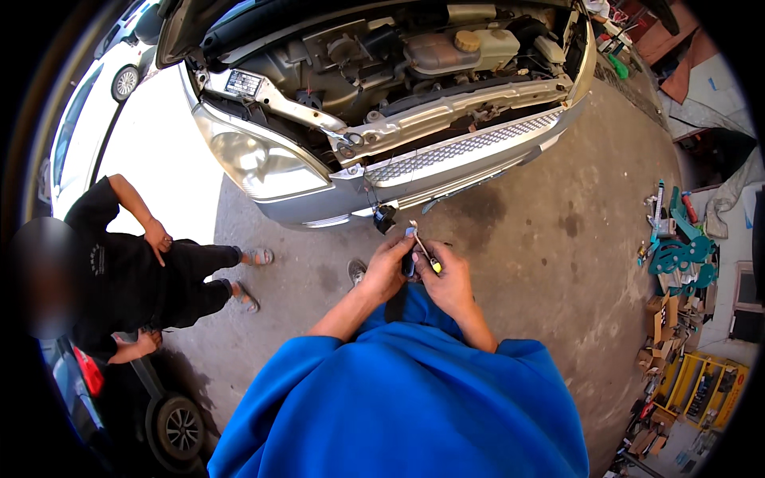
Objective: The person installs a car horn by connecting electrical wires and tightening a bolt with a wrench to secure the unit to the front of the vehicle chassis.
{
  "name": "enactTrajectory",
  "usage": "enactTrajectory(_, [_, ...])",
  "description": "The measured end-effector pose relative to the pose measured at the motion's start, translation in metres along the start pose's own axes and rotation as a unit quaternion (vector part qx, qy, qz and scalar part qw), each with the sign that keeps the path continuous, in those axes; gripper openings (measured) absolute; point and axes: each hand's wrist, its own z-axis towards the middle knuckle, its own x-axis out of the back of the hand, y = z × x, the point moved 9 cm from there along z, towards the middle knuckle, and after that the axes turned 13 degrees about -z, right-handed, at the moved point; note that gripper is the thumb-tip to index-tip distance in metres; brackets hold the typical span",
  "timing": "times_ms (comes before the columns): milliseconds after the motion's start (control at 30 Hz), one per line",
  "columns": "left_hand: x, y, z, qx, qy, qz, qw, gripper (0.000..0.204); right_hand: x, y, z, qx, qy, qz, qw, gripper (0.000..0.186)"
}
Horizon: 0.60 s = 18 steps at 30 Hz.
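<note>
My left hand (386, 269) is closed around a small dark piece with a bluish-grey end (409, 233); its kind is hard to make out. In my right hand (448, 280) is a slim metal hand tool (423, 246) with a yellow end, its tip reaching the piece in the left hand. Both hands are close together in front of my blue clothing. Just beyond them, a black part (384, 217) dangles on thin wires below the front bumper (319, 205) of a silver vehicle. The fingers partly hide what they hold.
The vehicle's hood is up over the engine bay (446, 60). At left stands a person in black (159, 271), near a car wheel (180, 429). Along the right lie teal tools (684, 255), cardboard boxes (660, 319) and a yellow rack (701, 389).
</note>
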Motion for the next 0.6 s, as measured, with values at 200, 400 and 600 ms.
enactTrajectory(200, [0.011,-0.003,0.001,0.016,0.000,-0.024,1.000,0.023,-0.003,-0.003,-0.001,0.032,0.037,-0.054,0.997,0.017])
enactTrajectory(400, [0.012,0.007,0.005,0.015,-0.010,-0.021,1.000,0.020,-0.001,-0.008,0.000,0.034,0.074,-0.100,0.992,0.019])
enactTrajectory(600, [0.028,0.003,0.018,0.066,0.007,-0.069,0.995,0.018,-0.013,-0.013,0.007,0.043,0.005,-0.174,0.984,0.024])
